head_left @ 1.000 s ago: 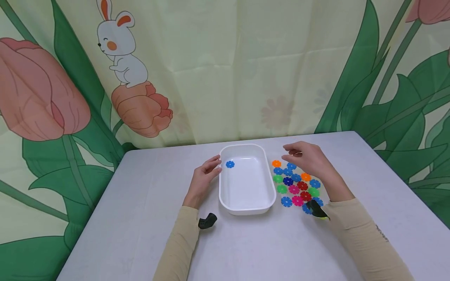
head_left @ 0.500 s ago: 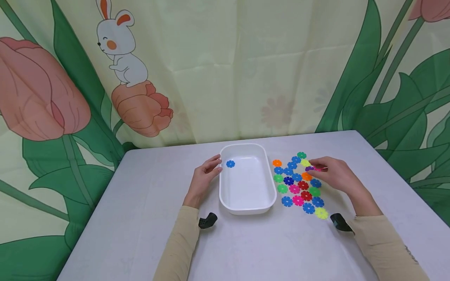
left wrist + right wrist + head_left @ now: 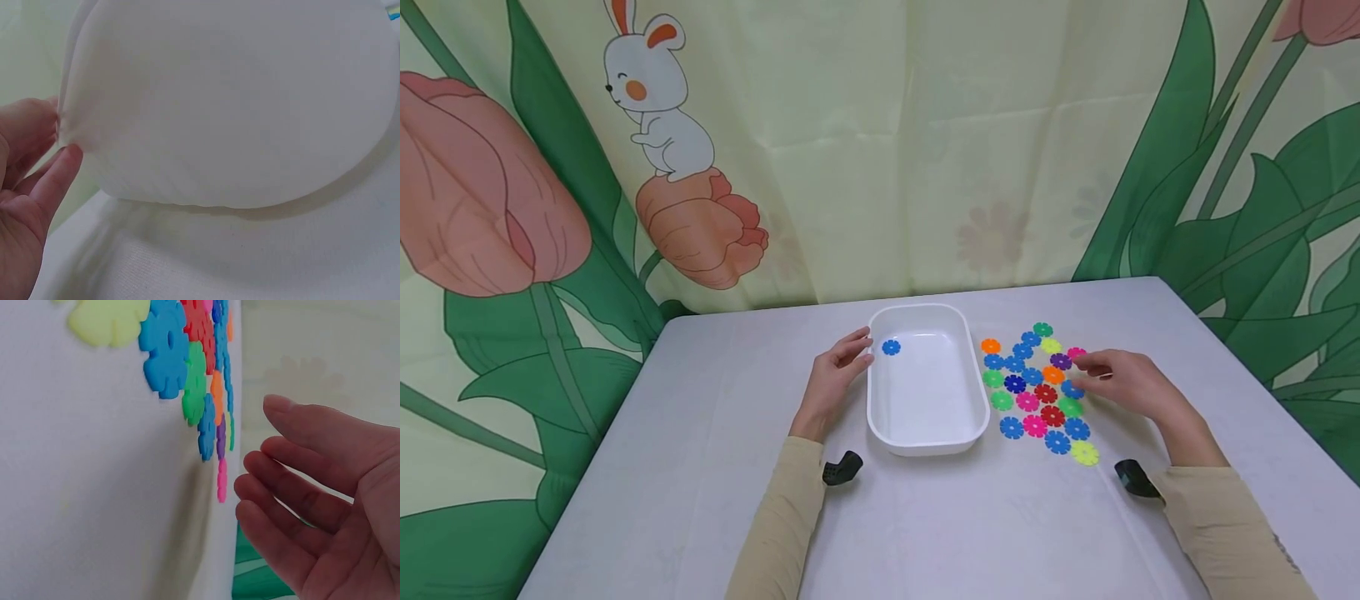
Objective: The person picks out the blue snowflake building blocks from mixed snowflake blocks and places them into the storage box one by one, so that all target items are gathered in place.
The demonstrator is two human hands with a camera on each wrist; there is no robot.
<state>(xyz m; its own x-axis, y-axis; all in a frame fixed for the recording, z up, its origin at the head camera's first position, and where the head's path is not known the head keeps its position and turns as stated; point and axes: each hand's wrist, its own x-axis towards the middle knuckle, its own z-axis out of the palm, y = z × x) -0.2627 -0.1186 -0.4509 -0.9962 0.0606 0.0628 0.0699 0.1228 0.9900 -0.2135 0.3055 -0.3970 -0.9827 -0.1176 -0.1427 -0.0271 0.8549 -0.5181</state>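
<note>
In the head view a white rectangular tray [image 3: 928, 392] stands on the table, with one blue flower-shaped disc [image 3: 891, 347] lying inside near its upper left corner. My left hand [image 3: 829, 379] touches the tray's left side with its fingertips; the left wrist view shows thumb and fingers [image 3: 59, 178] against the white wall. My right hand [image 3: 1127, 383] hovers at the right edge of a spread of flower-shaped discs, fingers loosely bent and holding nothing. Nearest to it are a pink disc [image 3: 1076, 354], a purple disc [image 3: 1061, 361] and a blue disc [image 3: 1072, 389].
Several more discs lie flat between tray and right hand, among them an orange disc [image 3: 990, 346], a red disc [image 3: 1052, 416] and a yellow disc [image 3: 1084, 453]. A white cloth covers the table [image 3: 700, 467]. Behind it hangs a printed curtain [image 3: 865, 167].
My right hand has moved right and toward me from above the far discs to their right edge, uncovering green, yellow, purple and pink ones. The left hand has stayed at the tray.
</note>
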